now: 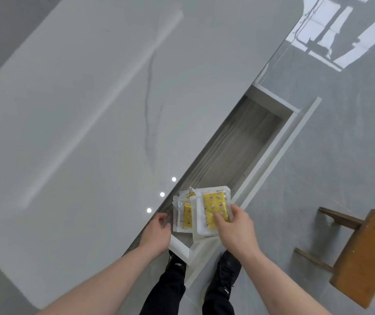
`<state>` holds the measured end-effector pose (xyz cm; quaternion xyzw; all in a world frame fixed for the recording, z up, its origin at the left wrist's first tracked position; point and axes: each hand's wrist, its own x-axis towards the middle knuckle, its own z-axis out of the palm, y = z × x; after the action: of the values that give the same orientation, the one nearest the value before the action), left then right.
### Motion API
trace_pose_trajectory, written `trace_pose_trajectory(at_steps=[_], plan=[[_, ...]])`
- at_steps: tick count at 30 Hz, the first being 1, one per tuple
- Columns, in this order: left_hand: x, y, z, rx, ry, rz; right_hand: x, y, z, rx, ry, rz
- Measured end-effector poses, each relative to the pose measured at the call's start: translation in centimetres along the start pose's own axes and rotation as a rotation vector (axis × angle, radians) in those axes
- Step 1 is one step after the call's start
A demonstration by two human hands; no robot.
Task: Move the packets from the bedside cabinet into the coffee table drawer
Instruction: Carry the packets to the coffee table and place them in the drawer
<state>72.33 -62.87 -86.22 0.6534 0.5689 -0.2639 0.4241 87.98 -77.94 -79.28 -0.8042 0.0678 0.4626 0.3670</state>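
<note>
Standing here, I am counting 2 hands: 1 left hand (pixel 157 233) and 1 right hand (pixel 234 228). I am seeing at least 3 packets (pixel 212 206) bunched together, though they are overlapping and an exact count is eluding me. 1 drawer (pixel 238 142) is sitting pulled out of 1 coffee table (pixel 91 98). 1 wooden stool (pixel 364 258) is standing on the floor, and 2 black shoes (pixel 226 272) are showing below.

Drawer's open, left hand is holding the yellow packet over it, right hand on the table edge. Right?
Hands are swapped. The head view shows the right hand gripping the yellow patterned clear-wrapped packet over the open grey wood-lined drawer; the left hand is at the glossy white table edge.
</note>
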Motion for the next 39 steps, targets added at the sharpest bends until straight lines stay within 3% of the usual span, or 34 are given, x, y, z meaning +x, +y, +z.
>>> trace_pose_trajectory(at_steps=[9, 18, 29, 35, 39], plan=[[0.2, -1.2, 0.6, -0.04, -0.049, 0.021, 3.7, 0.8, 7.3, -0.39, -0.04, 0.078], [-0.5, -1.4, 0.9, 0.239, -0.083, 0.277, 1.9, 0.5, 5.2, -0.257, 0.096, 0.013], [1.9, -0.4, 2.5, 0.273, -0.008, 0.171, 1.8, 0.3, 8.2, -0.125, -0.097, 0.332], [4.3, 2.7, 4.6, 0.119, -0.063, -0.05, -1.6, 0.9, 2.9, 0.022, -0.061, 0.178], [5.6, 4.0, 6.0, 0.093, -0.017, -0.06, -2.8, 2.2, -2.1, -0.037, 0.095, 0.016]])
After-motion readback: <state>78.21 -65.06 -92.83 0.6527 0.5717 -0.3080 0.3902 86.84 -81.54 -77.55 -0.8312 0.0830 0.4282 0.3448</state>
